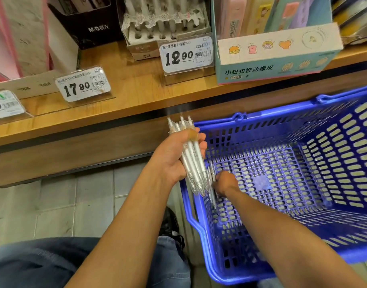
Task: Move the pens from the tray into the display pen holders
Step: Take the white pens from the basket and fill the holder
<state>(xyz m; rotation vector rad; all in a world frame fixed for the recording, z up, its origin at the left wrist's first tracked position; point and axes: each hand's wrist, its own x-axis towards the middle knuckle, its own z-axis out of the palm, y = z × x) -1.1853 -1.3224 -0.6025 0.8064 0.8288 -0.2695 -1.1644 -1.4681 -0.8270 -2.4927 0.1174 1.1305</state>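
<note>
Pens fill our left hand (179, 156): a bundle of slim white and clear plastic pens (192, 156), at least 4 by the tips we can count, gripped with the fingers curled round the barrels and the thumb across them. Their long axis runs steeply, tilted a little; the upper ends point up toward the wooden shelf edge (136, 104) and the lower ends hang down over the near left corner of the blue plastic slotted shopping basket (303, 125).

Our right hand (224, 182) reaches down inside that basket, fingers curled at a few more white pens lying on the basket floor (212, 196) against its left wall. These lie with their long axis running roughly along that wall, away from us. We cannot tell whether the fingers actually pinch one or only touch them.

On the shelf above stands a white cardboard display pen holder with rows of round holes (163, 28), several white pens upright in it. Before it sits a price card marked 12.90 (186, 54); a second card marked 17.90 (83, 85) sits further left. A pale blue box of erasers with cartoon food pictures (276, 57) stands to the right.
</note>
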